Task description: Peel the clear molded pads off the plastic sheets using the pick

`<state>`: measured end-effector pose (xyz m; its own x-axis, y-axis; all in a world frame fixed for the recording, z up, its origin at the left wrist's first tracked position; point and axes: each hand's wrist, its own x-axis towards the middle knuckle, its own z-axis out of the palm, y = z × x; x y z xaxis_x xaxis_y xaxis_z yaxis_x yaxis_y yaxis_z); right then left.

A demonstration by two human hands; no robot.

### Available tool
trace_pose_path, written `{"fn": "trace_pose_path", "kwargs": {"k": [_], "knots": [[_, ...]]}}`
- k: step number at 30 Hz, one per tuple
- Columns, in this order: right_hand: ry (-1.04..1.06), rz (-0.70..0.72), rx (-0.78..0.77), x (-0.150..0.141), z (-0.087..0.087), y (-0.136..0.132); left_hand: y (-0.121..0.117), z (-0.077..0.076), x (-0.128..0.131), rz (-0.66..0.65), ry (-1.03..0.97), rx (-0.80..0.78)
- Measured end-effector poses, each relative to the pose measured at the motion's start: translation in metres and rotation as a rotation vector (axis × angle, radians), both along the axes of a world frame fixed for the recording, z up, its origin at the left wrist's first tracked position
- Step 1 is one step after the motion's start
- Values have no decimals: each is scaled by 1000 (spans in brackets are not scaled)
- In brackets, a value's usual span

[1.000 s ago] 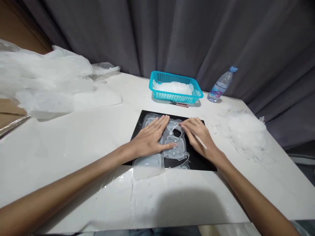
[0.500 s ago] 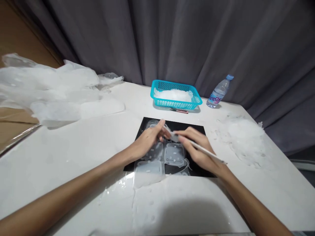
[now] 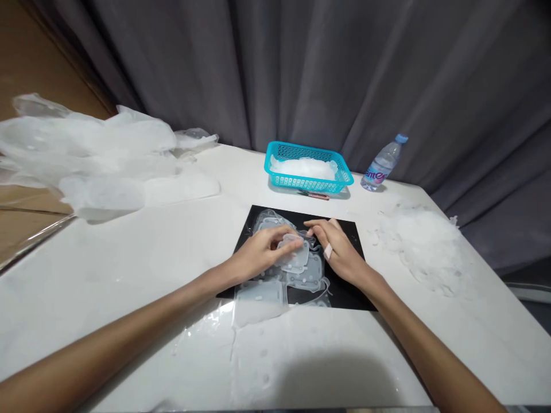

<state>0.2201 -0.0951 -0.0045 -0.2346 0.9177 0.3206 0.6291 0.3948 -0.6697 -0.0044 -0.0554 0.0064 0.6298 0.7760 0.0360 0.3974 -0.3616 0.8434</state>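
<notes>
My left hand (image 3: 269,246) pinches a translucent, rounded-square plastic piece (image 3: 296,258) between thumb and fingers, its broad face toward me. Close by on the right, my right hand (image 3: 340,249) is closed around a slim white pen-shaped tool (image 3: 328,251); only its pale end shows, pointing toward me, and its tip is hidden. Both hands are over a black mat (image 3: 346,292). Beneath them lies a clear plastic sheet (image 3: 258,293) with moulded rounded-square shapes, partly cut away, and a thin curled strip (image 3: 325,289) at its edge.
A blue basket (image 3: 307,184) with white translucent pieces stands at the back. Small pink-handled snips (image 3: 316,195) lie before it. A water bottle (image 3: 381,166) stands right of it. Plastic sheets (image 3: 107,155) heap at left; scraps (image 3: 426,241) pile at right on the white table (image 3: 150,258).
The piece in my left hand has turned to show its broad face. My right hand has turned, so the white tool, seen lengthwise before, now shows only its end.
</notes>
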Motion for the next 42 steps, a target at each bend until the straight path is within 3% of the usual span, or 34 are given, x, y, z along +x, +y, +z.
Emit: {"fn": "trace_pose_path", "kwargs": {"k": [5, 9, 12, 15, 18, 20, 23, 25, 27, 31, 36, 42], "knots": [[-63, 23, -17, -5, 6, 1, -3, -2, -2, 8, 54, 78], [51, 51, -141, -4, 8, 1, -6, -1, -5, -12, 103, 179], [31, 4, -155, -10, 3, 3, -10, 0, -4, -125, 136, 401], [-104, -143, -44, -13, -9, 10, -18, 0, -2, -320, 158, 699], [-162, -277, 25, -4, -17, 20, -25, 1, -1, -403, 115, 760], [-153, -329, 50, 6, -17, 25, -24, 1, -3, -309, 53, 612], [-118, -357, 111, 16, -8, 23, -13, 2, -7, -46, -110, 180], [-57, -297, 144, 14, 2, 14, -3, 2, -10, 30, -250, -82], [26, -190, 131, 7, 10, 3, 3, 3, -12, 15, -358, -227], [156, -45, -18, -8, 17, -13, 5, 3, -12, -8, -405, -311], [349, -61, -135, -10, 13, -14, -1, 3, -10, -8, -408, -418], [382, -88, -167, -7, 8, -11, -4, 3, -5, -52, -628, -830]]}}
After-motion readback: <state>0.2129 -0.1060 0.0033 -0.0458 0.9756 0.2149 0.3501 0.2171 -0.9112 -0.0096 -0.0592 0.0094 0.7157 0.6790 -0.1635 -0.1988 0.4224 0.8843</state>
